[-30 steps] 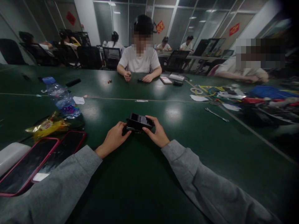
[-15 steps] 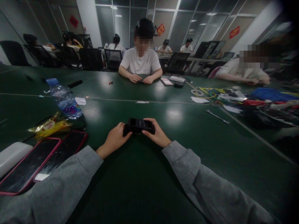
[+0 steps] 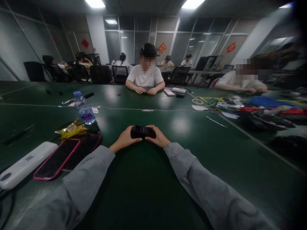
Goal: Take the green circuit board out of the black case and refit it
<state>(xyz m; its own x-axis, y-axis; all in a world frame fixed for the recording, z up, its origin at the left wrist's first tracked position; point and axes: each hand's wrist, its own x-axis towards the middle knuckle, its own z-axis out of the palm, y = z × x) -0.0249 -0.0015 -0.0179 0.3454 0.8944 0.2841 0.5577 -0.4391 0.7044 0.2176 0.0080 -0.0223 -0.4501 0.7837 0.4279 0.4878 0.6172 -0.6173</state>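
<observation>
Green counter (image 3: 187, 166), far edge ahead: left hand (image 3: 122, 140) and right hand (image 3: 160, 138) curled fingers around a black device (image 3: 143, 131), likely for steadiness.

One head-worn camera is looking forward and slightly down over a green table (image 3: 182, 166). The wearer's sleeves (image 3: 81, 182) are filling the bottom corners, with the left hand (image 3: 125, 138) and right hand (image 3: 159, 137) lying close, near the centre. Farther off, the wide view is taking in a seated person (image 3: 145, 76), a glass wall (image 3: 142, 33) and ceiling lights (image 3: 193, 3) along the top.
</observation>
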